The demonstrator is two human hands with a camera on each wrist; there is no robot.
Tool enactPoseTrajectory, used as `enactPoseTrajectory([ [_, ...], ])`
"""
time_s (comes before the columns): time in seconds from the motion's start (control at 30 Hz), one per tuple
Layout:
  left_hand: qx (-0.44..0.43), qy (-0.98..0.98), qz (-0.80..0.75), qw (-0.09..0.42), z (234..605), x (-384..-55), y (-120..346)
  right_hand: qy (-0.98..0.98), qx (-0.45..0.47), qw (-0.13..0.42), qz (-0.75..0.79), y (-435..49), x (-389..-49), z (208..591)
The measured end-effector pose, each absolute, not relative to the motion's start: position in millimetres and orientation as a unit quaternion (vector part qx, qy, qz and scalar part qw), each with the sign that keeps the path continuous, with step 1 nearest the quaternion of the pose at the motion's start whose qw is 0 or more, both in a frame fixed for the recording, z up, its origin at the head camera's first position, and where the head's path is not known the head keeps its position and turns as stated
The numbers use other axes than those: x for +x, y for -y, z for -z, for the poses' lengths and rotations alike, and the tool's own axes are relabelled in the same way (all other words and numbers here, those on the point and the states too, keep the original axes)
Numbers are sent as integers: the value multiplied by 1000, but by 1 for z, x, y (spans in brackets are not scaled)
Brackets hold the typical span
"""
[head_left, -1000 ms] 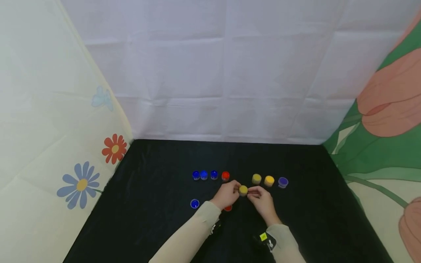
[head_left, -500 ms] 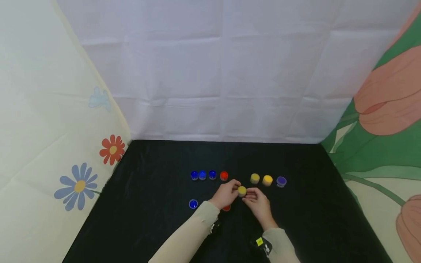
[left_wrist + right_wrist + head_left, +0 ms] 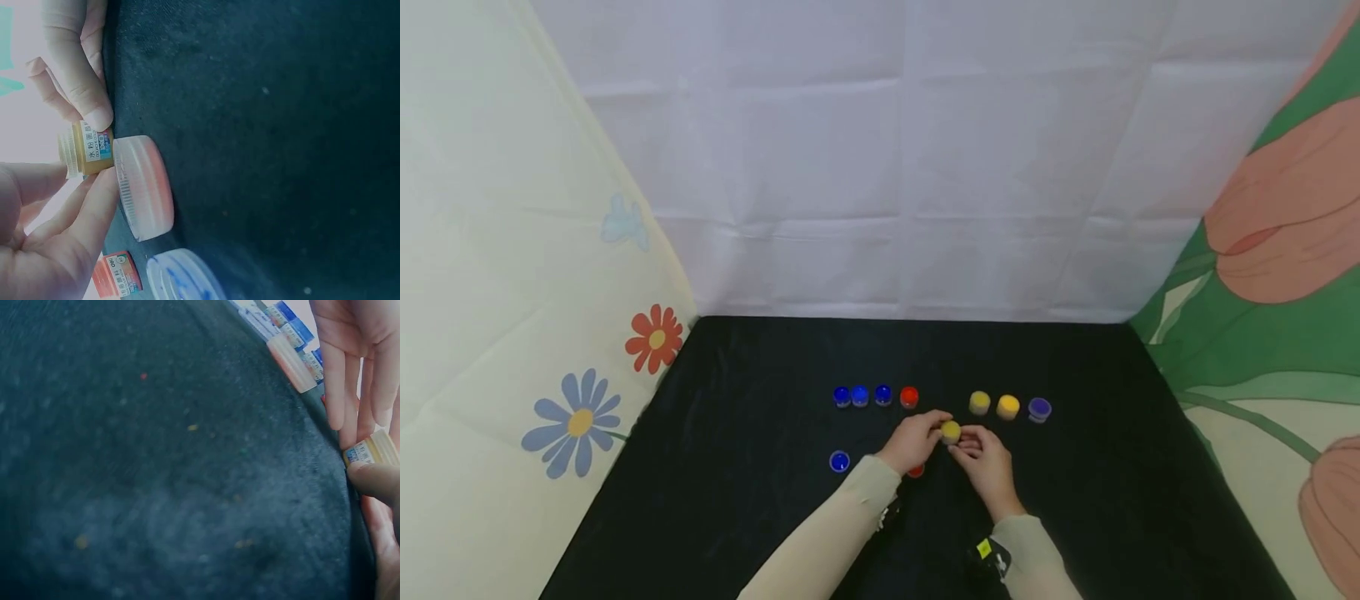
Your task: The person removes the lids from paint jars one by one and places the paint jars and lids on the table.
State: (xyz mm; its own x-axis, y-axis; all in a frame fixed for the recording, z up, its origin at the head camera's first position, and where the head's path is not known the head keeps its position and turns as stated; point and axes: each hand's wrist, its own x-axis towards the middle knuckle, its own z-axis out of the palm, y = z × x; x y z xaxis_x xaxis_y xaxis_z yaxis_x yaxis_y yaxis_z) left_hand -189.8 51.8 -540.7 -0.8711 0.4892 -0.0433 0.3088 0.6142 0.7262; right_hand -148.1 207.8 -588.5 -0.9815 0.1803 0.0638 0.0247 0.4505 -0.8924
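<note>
A small yellow gouache jar (image 3: pixel 951 432) with a ribbed lid stands upright on the black cloth, between both hands. My left hand (image 3: pixel 913 442) holds it from the left, its fingers at the lid and lower side in the left wrist view. From the right, my right hand (image 3: pixel 988 467) pinches the jar, its thumb (image 3: pixel 372 478) pressing near the printed label. The lid is on the jar. Beside the left fingers lies a translucent ribbed cap (image 3: pixel 144 187) tinted red, partly hidden by the left wrist in the head view.
Behind the hands stand several blue jars (image 3: pixel 860 396), a red jar (image 3: pixel 909 397), two yellow jars (image 3: pixel 1008 407) and a purple-topped jar (image 3: pixel 1040 409). A blue-stained clear cap (image 3: pixel 839 461) lies left of the left forearm. A white cloth wall (image 3: pixel 820 275) borders the table's back.
My right hand has shifted slightly left, and its thumb has come round to the front of the yellow jar. The left hand keeps its hold; the view has drifted slightly.
</note>
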Motion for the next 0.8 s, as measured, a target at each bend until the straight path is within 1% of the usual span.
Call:
enactPoseTrajectory([
  [0.27,230,-904,-343,107,543,-191,-52,851,-53,76,-517,-208,-149,590],
  [0.6,247,-904,-337,95,543,-191,-52,861,-41,107,-496,-208,-146,592],
  [0.8,251,-901,-340,96,546,-192,-50,859,-40,103,-499,-207,-146,591],
])
